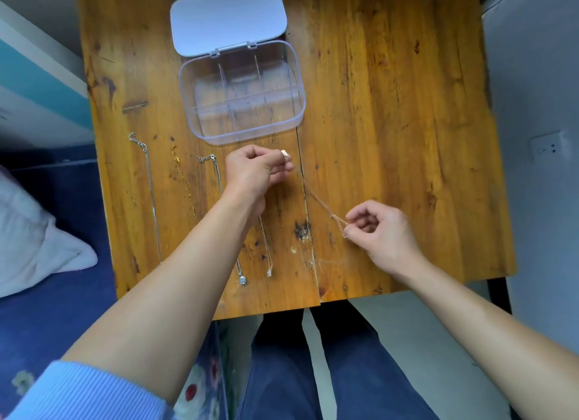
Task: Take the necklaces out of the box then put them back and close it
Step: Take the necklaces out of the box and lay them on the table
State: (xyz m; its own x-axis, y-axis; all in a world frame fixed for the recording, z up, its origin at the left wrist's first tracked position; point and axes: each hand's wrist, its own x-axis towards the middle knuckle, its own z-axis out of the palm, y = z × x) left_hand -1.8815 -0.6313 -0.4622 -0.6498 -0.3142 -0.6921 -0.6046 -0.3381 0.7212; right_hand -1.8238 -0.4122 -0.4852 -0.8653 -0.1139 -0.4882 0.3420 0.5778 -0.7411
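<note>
A thin necklace (322,203) is stretched taut between both hands, likely to be laid out straight without tangling. One end is pinched by the left hand (255,175), the other by the right hand (380,231), the two held well apart. Four more necklaces (185,181) lie in parallel lines on the wooden table (391,90). The clear box (241,93) stands empty, its lid (228,16) thrown back.
</note>
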